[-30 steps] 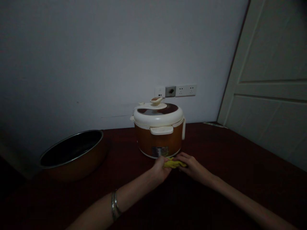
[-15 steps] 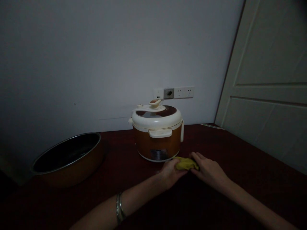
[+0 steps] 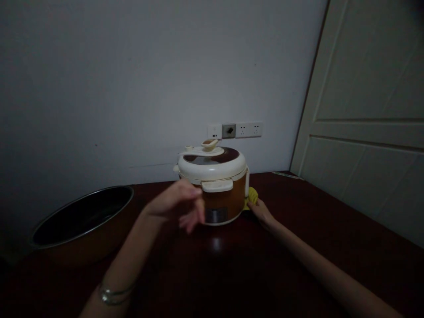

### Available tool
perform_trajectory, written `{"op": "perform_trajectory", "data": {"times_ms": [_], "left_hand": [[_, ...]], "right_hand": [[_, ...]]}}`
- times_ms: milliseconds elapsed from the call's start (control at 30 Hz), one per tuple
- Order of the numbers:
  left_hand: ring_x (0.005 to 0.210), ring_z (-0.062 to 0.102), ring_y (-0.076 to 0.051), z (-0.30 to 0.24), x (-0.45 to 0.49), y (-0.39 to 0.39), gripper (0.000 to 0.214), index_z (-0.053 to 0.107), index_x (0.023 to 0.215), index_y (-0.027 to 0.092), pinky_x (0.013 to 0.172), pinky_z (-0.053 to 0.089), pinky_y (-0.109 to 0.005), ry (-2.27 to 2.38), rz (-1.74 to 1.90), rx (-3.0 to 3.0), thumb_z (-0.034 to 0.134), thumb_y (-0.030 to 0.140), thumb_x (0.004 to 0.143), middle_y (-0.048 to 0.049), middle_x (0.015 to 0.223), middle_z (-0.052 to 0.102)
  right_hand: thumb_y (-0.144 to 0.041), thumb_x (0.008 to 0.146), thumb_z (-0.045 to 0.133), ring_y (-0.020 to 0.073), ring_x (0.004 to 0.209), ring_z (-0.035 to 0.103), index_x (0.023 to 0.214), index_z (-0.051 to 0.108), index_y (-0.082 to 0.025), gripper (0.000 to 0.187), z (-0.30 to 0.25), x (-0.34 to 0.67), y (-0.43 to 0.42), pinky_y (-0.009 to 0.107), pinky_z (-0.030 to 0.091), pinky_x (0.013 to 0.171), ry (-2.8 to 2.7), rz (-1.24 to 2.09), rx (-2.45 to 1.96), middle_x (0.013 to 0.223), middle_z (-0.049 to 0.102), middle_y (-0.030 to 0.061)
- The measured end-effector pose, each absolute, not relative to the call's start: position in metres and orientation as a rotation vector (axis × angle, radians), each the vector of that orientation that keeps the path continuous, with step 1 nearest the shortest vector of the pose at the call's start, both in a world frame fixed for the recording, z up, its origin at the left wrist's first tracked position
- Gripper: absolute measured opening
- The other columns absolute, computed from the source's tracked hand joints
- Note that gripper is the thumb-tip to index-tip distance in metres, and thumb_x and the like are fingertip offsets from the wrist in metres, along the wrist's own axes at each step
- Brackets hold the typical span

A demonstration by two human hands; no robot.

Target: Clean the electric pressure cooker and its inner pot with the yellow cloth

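An orange rice cooker (image 3: 228, 194) with a cream lid stands on the dark red table (image 3: 331, 229) near the wall. My right hand (image 3: 261, 211) presses a yellow cloth (image 3: 251, 196) against the cooker's right side, low down. My left hand (image 3: 180, 204) is raised in front of the cooker's left side, fingers loosely spread and blurred, holding nothing. A bracelet sits on my left wrist.
A wide dark metal bowl (image 3: 79, 221) stands at the left of the table. Wall sockets (image 3: 235, 130) sit behind the cooker. A pale door (image 3: 364, 132) closes off the right side.
My right hand carried the yellow cloth from the table in front of the cooker to its right side. My left hand let go of the cloth and rose toward the cooker's left side.
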State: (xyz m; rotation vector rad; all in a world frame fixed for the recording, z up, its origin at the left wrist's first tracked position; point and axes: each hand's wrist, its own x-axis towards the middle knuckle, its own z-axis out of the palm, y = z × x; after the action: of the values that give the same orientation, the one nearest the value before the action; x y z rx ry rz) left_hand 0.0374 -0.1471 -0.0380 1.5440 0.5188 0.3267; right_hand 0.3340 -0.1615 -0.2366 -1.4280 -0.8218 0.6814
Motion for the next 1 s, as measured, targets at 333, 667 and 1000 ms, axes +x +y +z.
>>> {"op": "perform_trajectory", "data": {"times_ms": [333, 667, 1000], "left_hand": [[0.037, 0.028, -0.008, -0.029, -0.022, -0.033, 0.037, 0.052, 0.055, 0.018, 0.037, 0.019, -0.021, 0.711, 1.301, 1.107, 0.035, 0.025, 0.087, 0.0024, 0.039, 0.033], [0.037, 0.042, -0.007, -0.085, -0.003, 0.008, 0.024, 0.059, 0.069, 0.012, 0.038, 0.030, -0.018, 0.936, 1.236, 1.163, 0.041, 0.025, 0.079, 0.0024, 0.048, 0.049], [0.096, 0.062, -0.022, -0.114, 0.020, 0.029, 0.025, 0.061, 0.093, 0.014, 0.074, 0.049, -0.029, 1.192, 1.171, 1.493, 0.043, 0.028, 0.084, -0.0144, 0.108, 0.065]], "right_hand": [[-0.019, 0.070, 0.052, 0.0227, 0.098, 0.063, 0.095, 0.054, -0.019, 0.025, -0.236, 0.265, -0.188, 0.033, 0.049, 0.087, -0.620, 0.864, -1.228, 0.095, 0.069, 0.0064], [-0.042, 0.065, 0.069, 0.0297, 0.096, 0.063, 0.100, 0.064, -0.016, 0.043, -0.211, 0.182, -0.265, 0.043, 0.048, 0.088, -0.884, 1.192, -1.137, 0.096, 0.070, 0.0078], [-0.016, 0.084, 0.045, 0.0257, 0.130, 0.041, 0.141, 0.036, -0.024, 0.059, -0.199, 0.294, -0.238, 0.048, 0.030, 0.109, -1.264, -0.203, -1.250, 0.141, 0.044, 0.0073]]}}
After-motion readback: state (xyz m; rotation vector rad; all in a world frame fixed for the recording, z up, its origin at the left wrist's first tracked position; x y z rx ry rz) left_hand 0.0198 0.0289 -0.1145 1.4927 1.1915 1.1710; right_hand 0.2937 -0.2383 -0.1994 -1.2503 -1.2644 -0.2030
